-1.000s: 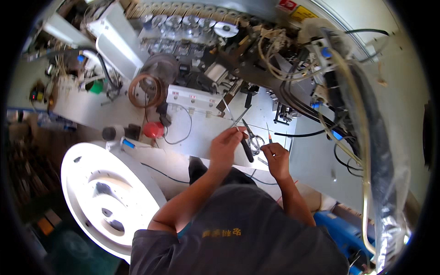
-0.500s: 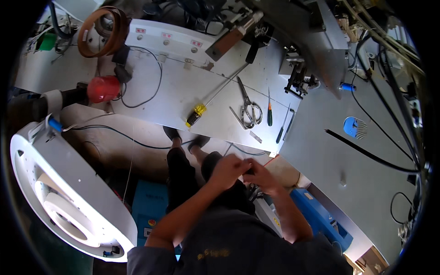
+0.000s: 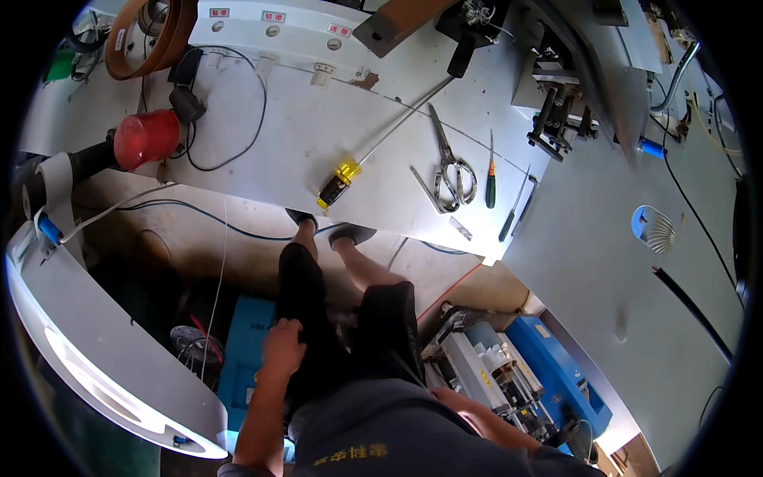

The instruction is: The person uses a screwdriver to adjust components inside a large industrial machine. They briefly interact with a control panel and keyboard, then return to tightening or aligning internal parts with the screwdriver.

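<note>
My left hand (image 3: 284,347) hangs beside my left thigh with its fingers curled in; whatever it may hold is hidden. My right hand (image 3: 447,397) is down at my right hip, mostly covered by my dark shirt, so its fingers do not show. Neither hand touches the white worktable (image 3: 262,183) ahead. On that table lie a yellow-and-black screwdriver (image 3: 340,183), metal scissors (image 3: 451,163), a pointed tool with a green and orange handle (image 3: 490,179), a slim dark-handled tool (image 3: 513,208) and a small flat metal piece (image 3: 460,228).
A red cylinder (image 3: 147,138) juts out at the left above a large white wheel-shaped housing (image 3: 103,358). Blue machinery (image 3: 556,374) stands low at right, beneath a grey tabletop (image 3: 588,262). A brown belt roll (image 3: 151,40) sits far left. Cables cross the floor.
My hands were together in front of me and have parted. The left dropped to my left thigh, the right to my right hip. The head view has shifted slightly.
</note>
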### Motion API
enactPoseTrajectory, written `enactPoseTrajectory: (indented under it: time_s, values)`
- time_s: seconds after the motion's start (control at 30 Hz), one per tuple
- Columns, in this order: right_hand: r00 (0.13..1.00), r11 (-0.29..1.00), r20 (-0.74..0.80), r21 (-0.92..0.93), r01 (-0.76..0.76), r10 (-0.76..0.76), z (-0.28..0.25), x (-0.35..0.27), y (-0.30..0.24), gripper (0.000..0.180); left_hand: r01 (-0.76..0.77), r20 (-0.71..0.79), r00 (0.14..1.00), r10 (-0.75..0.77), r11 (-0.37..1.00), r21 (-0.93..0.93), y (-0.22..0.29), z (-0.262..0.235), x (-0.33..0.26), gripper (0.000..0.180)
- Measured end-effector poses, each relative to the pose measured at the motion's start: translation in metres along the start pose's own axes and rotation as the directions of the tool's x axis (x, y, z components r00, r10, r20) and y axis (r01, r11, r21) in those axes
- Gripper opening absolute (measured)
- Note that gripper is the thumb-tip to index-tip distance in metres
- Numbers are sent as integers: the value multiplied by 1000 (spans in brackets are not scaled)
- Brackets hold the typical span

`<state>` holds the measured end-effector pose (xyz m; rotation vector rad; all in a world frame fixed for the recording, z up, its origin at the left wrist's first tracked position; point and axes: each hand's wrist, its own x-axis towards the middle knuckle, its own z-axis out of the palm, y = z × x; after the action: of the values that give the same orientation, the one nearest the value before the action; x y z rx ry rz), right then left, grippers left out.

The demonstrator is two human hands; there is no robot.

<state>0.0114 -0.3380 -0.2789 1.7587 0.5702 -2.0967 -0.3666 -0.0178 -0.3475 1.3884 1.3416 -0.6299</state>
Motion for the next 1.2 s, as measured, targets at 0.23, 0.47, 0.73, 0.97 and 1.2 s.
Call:
enactPoseTrajectory:
  time_s: [0.23, 0.47, 0.73, 0.97, 1.2]
  values:
    - [972, 977, 167, -107, 184, -164, -97, -27, -100, 19, -38, 778, 611, 146, 987, -155, 19, 1, -3, 29]
    - [639, 846, -693, 80, 528, -333, -242, 35, -273, 30, -800, -343, 587, 734, 591, -104, 183, -138, 124, 26]
    - [-185, 23, -866, -220, 975, -465, -391, 168, -422, 30, -949, -775, 123, 619, 301, 90, 381, -264, 316, 34]
    - [-127, -91, -845, -93, 992, -519, -435, 210, -430, 26, -982, -889, -45, 456, 143, 123, 469, -326, 378, 51]
    - [-165, -11, -865, -181, 983, -474, -438, 215, -431, 28, -766, -826, -523, 211, 309, 564, 544, -358, 396, 48]
